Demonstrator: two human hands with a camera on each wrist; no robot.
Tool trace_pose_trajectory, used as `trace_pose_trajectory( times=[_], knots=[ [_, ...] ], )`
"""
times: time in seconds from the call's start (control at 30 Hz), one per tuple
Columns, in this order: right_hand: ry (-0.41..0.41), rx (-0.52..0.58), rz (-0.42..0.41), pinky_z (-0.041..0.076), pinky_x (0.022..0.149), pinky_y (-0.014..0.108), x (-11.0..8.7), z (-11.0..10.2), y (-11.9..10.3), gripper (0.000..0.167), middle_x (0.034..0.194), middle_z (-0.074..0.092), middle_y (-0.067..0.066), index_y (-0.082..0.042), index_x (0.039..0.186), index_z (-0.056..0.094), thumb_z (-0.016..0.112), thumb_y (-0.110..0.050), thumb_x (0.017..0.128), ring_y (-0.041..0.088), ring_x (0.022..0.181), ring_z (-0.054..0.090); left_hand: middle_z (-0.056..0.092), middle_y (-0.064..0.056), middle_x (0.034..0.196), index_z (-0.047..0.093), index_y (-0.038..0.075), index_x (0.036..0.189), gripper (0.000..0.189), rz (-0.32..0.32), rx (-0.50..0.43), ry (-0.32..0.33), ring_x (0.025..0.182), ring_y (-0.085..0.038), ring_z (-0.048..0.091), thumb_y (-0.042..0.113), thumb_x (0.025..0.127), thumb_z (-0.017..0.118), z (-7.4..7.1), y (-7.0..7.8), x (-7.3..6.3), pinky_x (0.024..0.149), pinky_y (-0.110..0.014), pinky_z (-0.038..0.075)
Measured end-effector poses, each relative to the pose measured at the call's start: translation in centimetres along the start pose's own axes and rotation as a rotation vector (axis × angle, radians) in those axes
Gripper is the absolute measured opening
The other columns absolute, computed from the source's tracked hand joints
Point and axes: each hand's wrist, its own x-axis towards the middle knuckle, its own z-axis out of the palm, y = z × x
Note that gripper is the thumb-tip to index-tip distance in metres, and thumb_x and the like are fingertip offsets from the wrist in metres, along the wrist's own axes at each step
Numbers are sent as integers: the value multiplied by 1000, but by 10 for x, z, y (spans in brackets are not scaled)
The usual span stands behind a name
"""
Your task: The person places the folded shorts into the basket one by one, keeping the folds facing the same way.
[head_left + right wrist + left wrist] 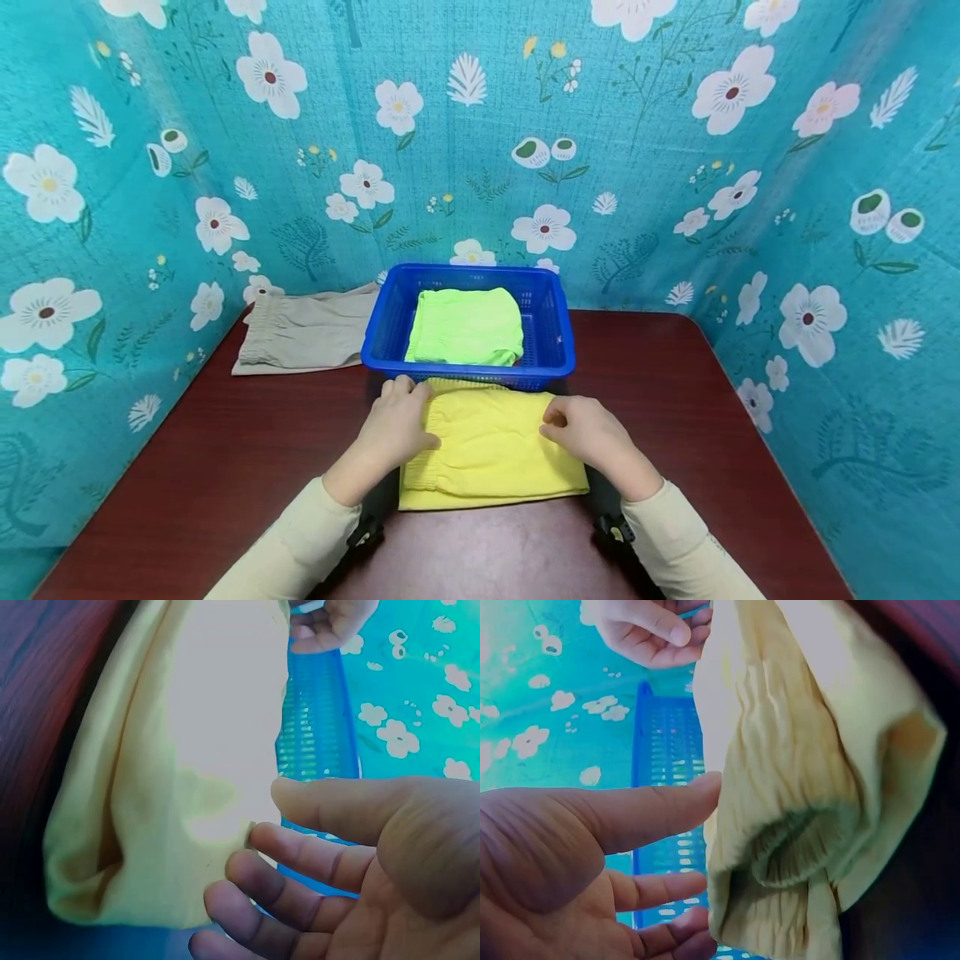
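Folded yellow shorts (498, 442) lie flat on the table in front of the basket, their gathered elastic waistband toward the left. On the waistband side, my left hand (399, 423) touches the cloth with its thumb apart from the fingers. In the left wrist view the thumb (652, 814) is straight and its tip meets the waistband edge, which shows a rolled opening. My right hand (588, 432) is at the upper right edge of the shorts. Its fingers (251, 915) are loosely bent against the fabric, with a gap between thumb and forefinger.
Just beyond the shorts stands a blue plastic basket (557, 333) holding a folded bright green garment (468, 325). Left of it lies a folded beige garment (311, 329) with a gathered waistband. The dark red table (637, 350) ends against floral turquoise curtains (480, 167) at the back and sides.
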Motion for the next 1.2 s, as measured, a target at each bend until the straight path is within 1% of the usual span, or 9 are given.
trace_pose_trajectory(
  times=[0.17, 0.27, 0.47, 0.63, 0.77, 0.87, 1.03, 1.13, 1.2],
  knots=[
    [13, 3, 37, 50, 67, 33, 3, -2, 7, 16, 86, 67, -3, -17, 96, 72, 80, -29, 89, 15, 76, 56, 52, -21, 127, 57, 2, 135, 84, -107, -13, -28, 113, -36, 48, 44, 72, 93, 0, -8, 7, 90, -51, 53],
    [7, 2, 62, 49, 64, 33, 3, -4, 10, 18, 85, 66, -3, -17, 95, 71, 81, -30, 88, 15, 74, 56, 51, -21, 129, 53, 2, 140, 88, -149, -73, -90, 118, -36, 50, 47, 74, 91, 1, -16, 11, 92, -53, 54],
    [-13, 3, 108, 48, 62, 33, 3, -7, 14, 24, 86, 66, -2, -14, 95, 70, 85, -30, 84, 16, 72, 57, 47, -26, 142, 42, -1, 149, 99, -167, -257, -218, 128, -38, 51, 47, 76, 89, -1, -36, 20, 102, -59, 49],
    [-29, 23, 158, 46, 61, 32, 7, -6, 19, 30, 86, 65, 0, -13, 97, 68, 86, -34, 83, 18, 71, 57, 43, -30, 152, 30, -8, 154, 114, -160, -328, -272, 138, -43, 46, 49, 74, 90, -4, -51, 23, 109, -61, 42],
    [-33, 37, 163, 45, 60, 32, 10, -4, 23, 33, 85, 64, 0, -13, 99, 66, 86, -34, 83, 18, 71, 56, 44, -27, 154, 27, -6, 157, 118, -149, -385, -324, 140, -40, 46, 47, 74, 91, -5, -56, 24, 112, -58, 41],
    [-43, 56, 170, 45, 61, 32, 11, -3, 25, 35, 83, 63, 1, -12, 100, 65, 86, -35, 83, 19, 71, 56, 44, -24, 155, 27, -4, 158, 118, -157, -419, -346, 141, -39, 45, 45, 73, 92, -5, -57, 25, 113, -58, 40],
    [-64, 97, 191, 43, 61, 33, 11, -3, 25, 39, 82, 58, 4, -12, 102, 61, 85, -36, 84, 20, 72, 55, 45, -22, 155, 31, -3, 157, 115, -177, -451, -346, 140, -37, 46, 40, 71, 94, -1, -59, 29, 112, -57, 42],
    [-76, 144, 205, 43, 59, 33, 11, -1, 26, 42, 82, 56, 6, -10, 104, 58, 85, -35, 84, 21, 70, 54, 50, -20, 151, 36, -3, 155, 110, -199, -492, -347, 135, -35, 50, 33, 71, 95, 0, -59, 31, 109, -54, 45],
    [-89, 178, 223, 45, 58, 33, 12, 0, 25, 44, 82, 55, 7, -9, 106, 56, 85, -33, 84, 23, 68, 55, 55, -19, 145, 41, -3, 152, 104, -221, -519, -347, 126, -32, 56, 30, 70, 96, 1, -60, 32, 103, -52, 50]
  ],
)
